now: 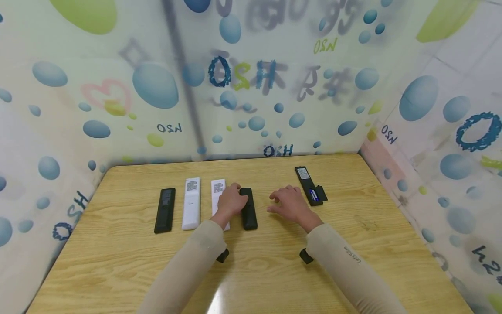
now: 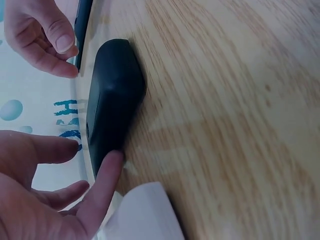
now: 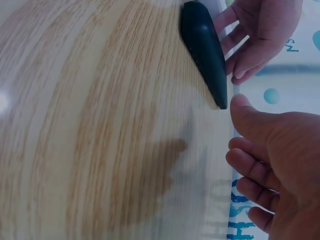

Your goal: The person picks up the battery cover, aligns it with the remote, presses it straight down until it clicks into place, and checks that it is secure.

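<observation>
A black remote control (image 1: 249, 209) lies face down on the table in front of me. My left hand (image 1: 232, 200) is at its left side, fingers spread over the far part; in the left wrist view the thumb (image 2: 108, 172) meets the edge of the black remote (image 2: 116, 90). A white remote (image 1: 218, 192) lies partly hidden beneath my left hand and wrist. My right hand (image 1: 291, 204) hovers to the right of the black remote, fingers loosely bent and holding nothing. Beyond it lies another black remote (image 1: 305, 179) with its battery cover (image 1: 322, 193) open and a blue battery (image 1: 313, 195) showing.
Farther left, a second white remote (image 1: 191, 205) and one more black remote (image 1: 164, 210) lie side by side on the wooden table (image 1: 259, 274). A wall covering (image 1: 251, 109) printed with blue drops rises behind the table and along both sides.
</observation>
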Available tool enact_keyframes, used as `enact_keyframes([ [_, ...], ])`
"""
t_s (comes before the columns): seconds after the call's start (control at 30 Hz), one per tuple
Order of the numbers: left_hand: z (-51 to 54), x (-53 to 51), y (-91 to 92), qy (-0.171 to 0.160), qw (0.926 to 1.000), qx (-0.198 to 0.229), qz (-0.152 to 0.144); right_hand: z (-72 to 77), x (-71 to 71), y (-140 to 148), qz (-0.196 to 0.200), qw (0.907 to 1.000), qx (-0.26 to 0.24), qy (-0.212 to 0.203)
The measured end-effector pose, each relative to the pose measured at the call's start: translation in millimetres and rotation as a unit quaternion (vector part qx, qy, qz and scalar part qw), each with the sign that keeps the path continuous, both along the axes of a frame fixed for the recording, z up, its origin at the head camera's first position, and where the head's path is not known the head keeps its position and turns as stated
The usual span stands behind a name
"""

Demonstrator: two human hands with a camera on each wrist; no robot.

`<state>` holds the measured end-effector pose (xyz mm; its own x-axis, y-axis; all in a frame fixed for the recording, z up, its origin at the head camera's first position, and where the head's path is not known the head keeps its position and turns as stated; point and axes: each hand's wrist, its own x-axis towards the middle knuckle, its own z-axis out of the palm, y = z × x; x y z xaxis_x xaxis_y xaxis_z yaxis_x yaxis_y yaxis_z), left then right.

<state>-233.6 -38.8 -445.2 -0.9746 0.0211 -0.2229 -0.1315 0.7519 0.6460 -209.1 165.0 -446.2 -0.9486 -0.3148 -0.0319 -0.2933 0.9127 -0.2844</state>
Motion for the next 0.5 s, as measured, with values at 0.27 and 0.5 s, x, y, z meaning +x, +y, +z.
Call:
enact_keyframes([
  [0.27, -0.4, -3.2, 3.4, 0.054, 0.9983, 0.02, -0.003, -2.4, -1.2, 5, -0.004, 1.0, 0.008, 0.0],
  [0.5, 0.0, -8.4, 13.4, 0.084, 0.995, 0.052, -0.015, -1.9, -1.4, 17, -0.004, 0.9999, 0.002, 0.012],
])
